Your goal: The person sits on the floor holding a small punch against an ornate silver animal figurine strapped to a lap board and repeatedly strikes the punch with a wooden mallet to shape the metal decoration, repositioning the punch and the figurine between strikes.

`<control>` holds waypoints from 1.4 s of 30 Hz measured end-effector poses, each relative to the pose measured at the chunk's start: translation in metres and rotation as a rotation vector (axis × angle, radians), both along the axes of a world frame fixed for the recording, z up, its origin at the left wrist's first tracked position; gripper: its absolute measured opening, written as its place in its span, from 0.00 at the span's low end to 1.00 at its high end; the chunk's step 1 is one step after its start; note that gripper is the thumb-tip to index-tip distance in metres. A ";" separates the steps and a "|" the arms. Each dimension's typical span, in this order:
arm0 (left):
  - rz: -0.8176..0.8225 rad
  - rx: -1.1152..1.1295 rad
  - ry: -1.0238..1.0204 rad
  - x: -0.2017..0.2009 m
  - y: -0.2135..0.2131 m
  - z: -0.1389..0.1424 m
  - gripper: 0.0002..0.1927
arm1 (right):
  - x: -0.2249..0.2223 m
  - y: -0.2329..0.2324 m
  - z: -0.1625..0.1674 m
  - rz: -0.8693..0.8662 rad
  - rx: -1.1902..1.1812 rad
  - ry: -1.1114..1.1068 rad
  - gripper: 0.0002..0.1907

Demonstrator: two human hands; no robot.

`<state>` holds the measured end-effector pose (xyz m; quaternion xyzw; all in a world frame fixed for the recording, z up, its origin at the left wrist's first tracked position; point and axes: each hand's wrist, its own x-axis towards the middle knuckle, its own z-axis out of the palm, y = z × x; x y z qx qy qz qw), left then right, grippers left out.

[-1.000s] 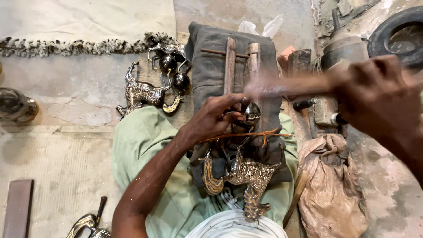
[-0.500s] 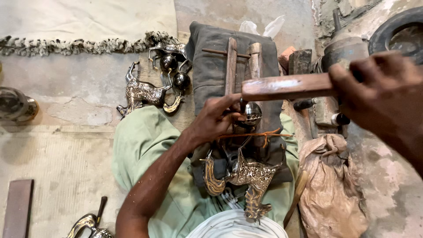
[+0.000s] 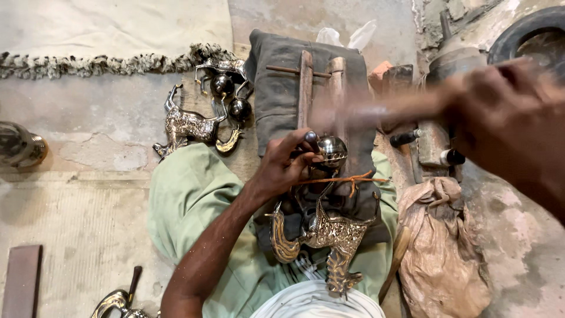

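Head view: you sit on a cracked concrete floor (image 3: 88, 165) with pale green trousers (image 3: 194, 194) across your lap, a grey folded cloth pad (image 3: 279, 88) far-centre carrying a wooden jig (image 3: 321, 88). A brown crumpled sack (image 3: 441, 247) sits near right, a tyre (image 3: 529, 29) far right.

On your lap lies an engraved brass-and-silver animal figure (image 3: 329, 235); a matching finished figure (image 3: 188, 126) lies on the floor to the left, with two dark metal balls (image 3: 231, 97) just beyond it.

Your right hand (image 3: 506, 123) is clamped on a wooden mallet (image 3: 376, 112), which is motion-blurred and higher than half a second ago, when it sat sharp and level just over the jig. So you have lifted it mid-swing, and hammering looks to be underway.

Your left hand (image 3: 282, 168) is closed in a pinch, fingertips steadying a small polished metal ball (image 3: 332, 150) on top of the lap figure, same place as before. An orange wire (image 3: 341, 179) crosses just below it. Hands well apart.
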<state>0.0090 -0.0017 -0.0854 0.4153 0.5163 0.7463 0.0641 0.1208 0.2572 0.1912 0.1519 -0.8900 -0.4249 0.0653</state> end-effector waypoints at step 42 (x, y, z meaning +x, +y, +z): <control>0.057 0.430 -0.854 0.050 -0.067 -0.007 0.29 | 0.154 -0.039 -0.158 -0.894 -1.698 -0.614 0.27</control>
